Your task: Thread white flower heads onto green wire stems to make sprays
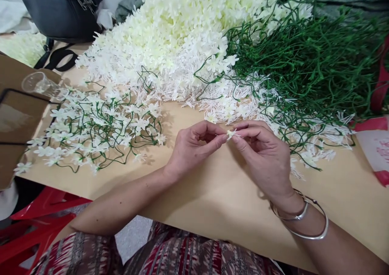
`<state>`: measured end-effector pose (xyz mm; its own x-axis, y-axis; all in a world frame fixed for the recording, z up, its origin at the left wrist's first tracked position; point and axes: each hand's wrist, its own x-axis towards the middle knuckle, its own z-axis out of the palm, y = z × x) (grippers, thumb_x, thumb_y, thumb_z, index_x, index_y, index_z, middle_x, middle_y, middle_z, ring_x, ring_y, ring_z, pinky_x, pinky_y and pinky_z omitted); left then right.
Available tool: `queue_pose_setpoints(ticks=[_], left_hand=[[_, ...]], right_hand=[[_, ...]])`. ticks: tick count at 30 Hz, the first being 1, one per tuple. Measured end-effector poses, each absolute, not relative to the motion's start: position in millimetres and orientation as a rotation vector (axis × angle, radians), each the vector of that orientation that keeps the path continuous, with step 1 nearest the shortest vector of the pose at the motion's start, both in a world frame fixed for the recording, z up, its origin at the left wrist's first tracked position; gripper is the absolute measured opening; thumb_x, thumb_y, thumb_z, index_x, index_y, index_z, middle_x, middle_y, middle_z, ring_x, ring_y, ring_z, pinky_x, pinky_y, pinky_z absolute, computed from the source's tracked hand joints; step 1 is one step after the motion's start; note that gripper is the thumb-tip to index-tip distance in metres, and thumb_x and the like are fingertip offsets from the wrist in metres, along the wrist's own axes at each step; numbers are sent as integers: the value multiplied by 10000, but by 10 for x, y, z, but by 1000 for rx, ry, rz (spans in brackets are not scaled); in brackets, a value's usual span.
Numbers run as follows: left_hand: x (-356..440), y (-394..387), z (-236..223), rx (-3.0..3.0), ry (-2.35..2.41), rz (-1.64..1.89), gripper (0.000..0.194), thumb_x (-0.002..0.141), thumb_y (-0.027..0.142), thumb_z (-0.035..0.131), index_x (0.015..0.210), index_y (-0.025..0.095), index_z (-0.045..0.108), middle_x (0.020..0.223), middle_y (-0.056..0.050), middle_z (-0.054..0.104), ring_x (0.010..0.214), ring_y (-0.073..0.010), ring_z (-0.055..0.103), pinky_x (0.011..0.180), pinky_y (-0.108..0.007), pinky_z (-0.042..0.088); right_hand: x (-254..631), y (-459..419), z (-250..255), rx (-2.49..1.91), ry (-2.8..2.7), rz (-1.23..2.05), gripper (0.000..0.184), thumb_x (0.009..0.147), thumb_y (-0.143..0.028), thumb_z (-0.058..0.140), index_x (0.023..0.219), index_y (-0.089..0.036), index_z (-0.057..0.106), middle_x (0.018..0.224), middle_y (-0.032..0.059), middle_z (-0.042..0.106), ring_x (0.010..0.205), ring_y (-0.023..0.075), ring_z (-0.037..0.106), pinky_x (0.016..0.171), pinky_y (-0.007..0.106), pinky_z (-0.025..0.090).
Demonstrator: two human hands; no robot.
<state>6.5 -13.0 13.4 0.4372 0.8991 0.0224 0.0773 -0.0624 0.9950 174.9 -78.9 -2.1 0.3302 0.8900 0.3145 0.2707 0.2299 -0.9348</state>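
Between the fingertips, short of the loose blossom pile (pixel 170 36): small white flower (pixel 230 134). Left hand (pixel 190 147) and right hand (pixel 269 157) both pinch it from opposite sides; neither nearer. Long axis looks roughly crosswise, too small to confirm.

Green stems (pixel 304 64), creamy-white petals (pixel 170 28), red-and-white patterned cloth (pixel 188 254), black bag (pixel 57 11)

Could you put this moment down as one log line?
left hand: pinching small white flower | right hand: fingertips at same flower | behind: green stems, white blossom pile
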Motion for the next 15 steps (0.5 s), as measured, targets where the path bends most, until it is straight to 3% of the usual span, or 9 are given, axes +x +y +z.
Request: queue_pose_setpoints(ticks=[5,9,15], left_hand=[[81,-138,138,1467,827,834,293,919,479,832,907,195,761,884,-48,802,757,-133,724,718,-260,612],[93,-158,148,1429,795,839,318,920,511,827,924,201,755,913,-53,812,800,-148,752,759,-281,641],[104,-170,111,1329,794,846,330,905,499,850,1005,199,754,935,-49,817,819,-147,767,776,-280,643]], right_hand=[[1758,-786,-18,-1245,-1153,726,46,965,-240,757,940,-279,756,1223,64,788,1132,255,769,1058,527,616],[1769,-788,-3,-1214,-1213,657,89,967,-186,740,945,-272,747,1078,52,804,1086,238,773,981,470,631],[1731,-797,11,-1236,-1220,515,108,948,-168,760,958,-274,750,1020,29,781,1014,207,750,913,416,629]])
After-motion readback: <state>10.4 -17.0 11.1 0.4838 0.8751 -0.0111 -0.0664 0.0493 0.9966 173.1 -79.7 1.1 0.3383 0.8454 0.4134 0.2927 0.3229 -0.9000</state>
